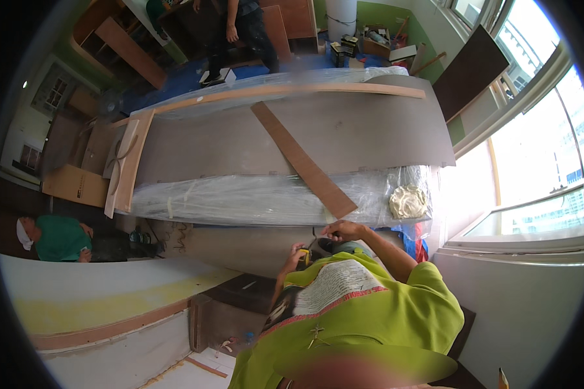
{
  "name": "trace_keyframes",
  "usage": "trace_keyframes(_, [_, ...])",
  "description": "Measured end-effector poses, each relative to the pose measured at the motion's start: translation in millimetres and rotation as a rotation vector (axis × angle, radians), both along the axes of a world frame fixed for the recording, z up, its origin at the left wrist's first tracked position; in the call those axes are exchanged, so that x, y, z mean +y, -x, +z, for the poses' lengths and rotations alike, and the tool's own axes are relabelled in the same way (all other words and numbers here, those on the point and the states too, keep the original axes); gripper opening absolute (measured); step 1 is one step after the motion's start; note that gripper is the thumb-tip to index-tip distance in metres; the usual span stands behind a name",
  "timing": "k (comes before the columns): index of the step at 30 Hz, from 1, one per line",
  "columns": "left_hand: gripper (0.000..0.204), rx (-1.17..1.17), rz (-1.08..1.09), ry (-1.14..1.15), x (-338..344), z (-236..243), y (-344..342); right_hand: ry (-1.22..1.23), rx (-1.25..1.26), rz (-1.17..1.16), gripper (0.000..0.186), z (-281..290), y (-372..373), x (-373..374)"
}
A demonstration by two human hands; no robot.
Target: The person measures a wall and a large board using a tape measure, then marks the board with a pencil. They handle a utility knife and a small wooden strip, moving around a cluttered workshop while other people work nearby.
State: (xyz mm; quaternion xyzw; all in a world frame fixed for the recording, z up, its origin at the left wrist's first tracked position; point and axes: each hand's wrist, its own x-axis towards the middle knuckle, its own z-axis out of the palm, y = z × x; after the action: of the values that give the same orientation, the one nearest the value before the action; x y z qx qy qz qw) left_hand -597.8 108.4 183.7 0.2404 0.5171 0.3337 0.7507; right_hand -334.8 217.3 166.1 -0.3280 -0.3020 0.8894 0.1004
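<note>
Close to my body, just off the near edge of the plastic-wrapped surface, my left hand (pixel 294 257) is closed around a small yellow and black tape measure (pixel 304 255). To its right, my right hand (pixel 344 230) has its fingers pinched together. A thin dark piece (pixel 314 235) shows between the two hands; whether the right fingers grip it is too small to tell. Beyond that hand, a long brown wood strip (pixel 305 161) lies slantwise across a large grey-brown panel (pixel 207 139), its near end over the clear plastic wrap (pixel 240 200).
A bundled cream cloth (pixel 408 201) sits at the right end. Long light boards (pixel 136 155) lie at the left, near a cardboard box (pixel 78 184). A person in green (pixel 61 238) is at left, another person (pixel 240 32) at the far side. Windows (pixel 538 142) line the right.
</note>
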Motion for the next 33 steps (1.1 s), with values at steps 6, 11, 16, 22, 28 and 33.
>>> trace_keyframes(6, [0.044, 0.053, -0.096, -0.102, -23.6, -8.7, 30.1, -0.056, -0.341, -0.026, 0.025, 19.6, -11.8, -37.3])
trace_keyframes(11, [0.043, 0.062, -0.016, 0.027, -53.1, -8.6, 58.3, 0.116, -0.031, -0.324, 0.019, 47.7, 9.9, -27.2])
trace_keyframes(16, [0.04, -0.008, 0.151, 0.08, -70.8, -24.0, 77.2, 0.078, 0.148, -0.435, 0.023, 69.4, 27.4, 27.4])
trace_keyframes(22, [0.037, -0.014, 0.281, 0.085, -86.1, -50.5, 81.8, -0.634, -0.525, -0.385, 0.026, 59.8, 11.9, 95.3])
trace_keyframes(28, [0.037, -0.013, 0.327, 0.11, -67.3, -60.3, 52.5, -0.419, -0.285, -0.634, 0.024, 39.7, -50.3, 140.4])
trace_keyframes(33, [0.037, -0.004, 0.296, 0.137, -24.9, -59.8, 20.5, -0.438, -0.638, -0.44, 0.024, 3.8, -93.0, 137.6])
